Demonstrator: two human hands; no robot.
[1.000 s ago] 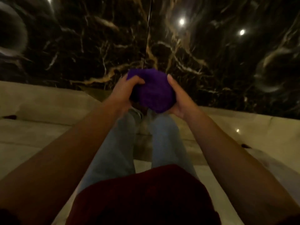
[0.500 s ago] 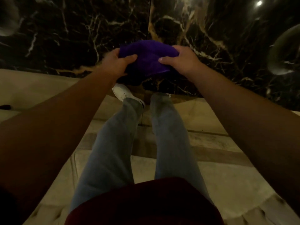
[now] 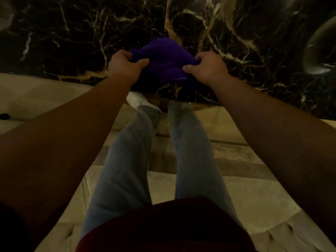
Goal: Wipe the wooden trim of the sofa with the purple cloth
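I hold the purple cloth (image 3: 166,60) bunched between both hands in the upper middle of the frame, out in front of me at arm's length and touching nothing else. My left hand (image 3: 125,65) pinches its left edge with the thumb folded over the top; my right hand (image 3: 207,68) is closed on the right edge the same way, so the cloth sags between the two grips. Behind it runs dark veined marble (image 3: 72,33); below, my jeans (image 3: 127,160) and one white shoe (image 3: 141,102) stretch over pale floor tiles (image 3: 236,155). No wooden trim shows anywhere, and the pale tufted surface (image 3: 283,231) at the lower right could be upholstery, though I cannot tell. I judge I am only readying the cloth; next I must find the sofa's trim and press a folded face of the cloth against it.
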